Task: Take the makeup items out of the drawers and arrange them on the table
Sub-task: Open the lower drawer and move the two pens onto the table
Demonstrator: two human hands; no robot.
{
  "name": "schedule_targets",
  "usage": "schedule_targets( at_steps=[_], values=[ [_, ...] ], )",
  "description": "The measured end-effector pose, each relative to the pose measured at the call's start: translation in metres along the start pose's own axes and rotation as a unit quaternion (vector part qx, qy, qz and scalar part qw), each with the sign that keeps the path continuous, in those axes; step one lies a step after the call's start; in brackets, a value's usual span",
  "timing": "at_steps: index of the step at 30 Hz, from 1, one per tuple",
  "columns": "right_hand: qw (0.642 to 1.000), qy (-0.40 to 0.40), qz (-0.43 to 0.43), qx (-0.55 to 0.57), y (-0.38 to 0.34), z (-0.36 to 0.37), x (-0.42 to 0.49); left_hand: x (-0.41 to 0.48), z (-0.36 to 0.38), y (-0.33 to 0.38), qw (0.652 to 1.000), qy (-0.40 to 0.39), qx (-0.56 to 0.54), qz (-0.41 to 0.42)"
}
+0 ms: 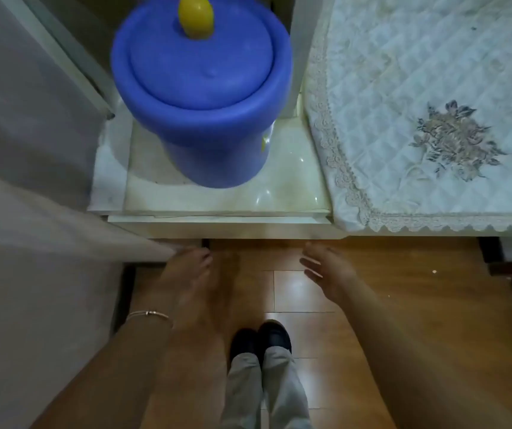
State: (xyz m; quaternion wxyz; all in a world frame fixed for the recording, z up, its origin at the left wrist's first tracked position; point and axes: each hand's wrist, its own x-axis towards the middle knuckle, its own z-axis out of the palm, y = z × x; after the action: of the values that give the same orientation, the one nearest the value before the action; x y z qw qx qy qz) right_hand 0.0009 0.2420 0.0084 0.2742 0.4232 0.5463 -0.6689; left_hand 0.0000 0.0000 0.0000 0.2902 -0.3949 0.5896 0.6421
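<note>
No makeup items show in the head view. A low white cabinet point(217, 226) stands in front of me, its glossy top facing up and its front face hidden below the edge. My left hand point(193, 274) reaches toward the cabinet's front edge, fingers stretched forward and holding nothing; a thin bracelet circles its wrist. My right hand point(326, 270) is held just below the same edge, fingers spread and straight, holding nothing. Motion blur softens both hands.
A blue lidded bucket point(202, 97) with a yellow knob stands on the cabinet top. A table with a white quilted lace-edged cloth point(434, 103) lies to the right. A grey surface point(32, 212) fills the left. Wooden floor point(372, 305) and my dark shoes lie below.
</note>
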Motion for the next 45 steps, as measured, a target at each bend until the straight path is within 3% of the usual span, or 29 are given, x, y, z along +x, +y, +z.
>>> schedule_targets(
  at_steps=[5,10,12,14,15,18,21,24,26,30,35,45],
  values=[
    [0.992,-0.009,0.02,0.124,-0.008,0.005,0.007,0.004,-0.01,0.014,0.99,0.007,-0.137,0.016],
    [0.992,-0.001,0.034,0.121,-0.001,0.004,-0.006,-0.005,-0.023,0.005,0.994,-0.017,-0.11,0.003],
    [0.993,0.011,0.037,0.115,0.009,0.0,-0.018,-0.017,-0.029,-0.006,0.988,-0.03,-0.15,-0.007],
    [0.997,0.018,0.039,0.07,0.021,-0.004,-0.036,-0.032,-0.035,-0.018,0.99,-0.015,-0.137,-0.017],
    [0.999,0.028,0.036,0.017,0.026,-0.003,-0.048,-0.043,-0.039,-0.024,0.997,-0.012,-0.079,-0.009],
    [0.972,0.065,-0.052,-0.222,0.034,-0.001,-0.093,-0.09,-0.05,-0.031,0.992,0.022,0.088,0.089],
    [0.907,0.067,-0.238,-0.342,0.026,0.003,-0.133,-0.136,-0.058,-0.015,0.945,0.113,0.16,0.262],
    [0.821,0.115,-0.388,-0.404,0.004,0.009,-0.145,-0.15,-0.058,0.01,0.836,0.122,0.337,0.416],
    [0.772,0.137,-0.422,-0.455,-0.01,0.013,-0.134,-0.139,-0.057,0.022,0.797,0.096,0.452,0.389],
    [0.716,0.14,-0.363,-0.58,-0.013,0.015,-0.115,-0.124,-0.057,0.024,0.757,0.086,0.545,0.35],
    [0.733,0.123,-0.368,-0.559,0.008,0.006,-0.132,-0.138,-0.057,0.012,0.761,0.099,0.552,0.327],
    [0.729,0.106,-0.331,-0.59,0.082,-0.025,-0.187,-0.188,-0.069,-0.073,0.771,0.161,0.542,0.294]
  ],
)
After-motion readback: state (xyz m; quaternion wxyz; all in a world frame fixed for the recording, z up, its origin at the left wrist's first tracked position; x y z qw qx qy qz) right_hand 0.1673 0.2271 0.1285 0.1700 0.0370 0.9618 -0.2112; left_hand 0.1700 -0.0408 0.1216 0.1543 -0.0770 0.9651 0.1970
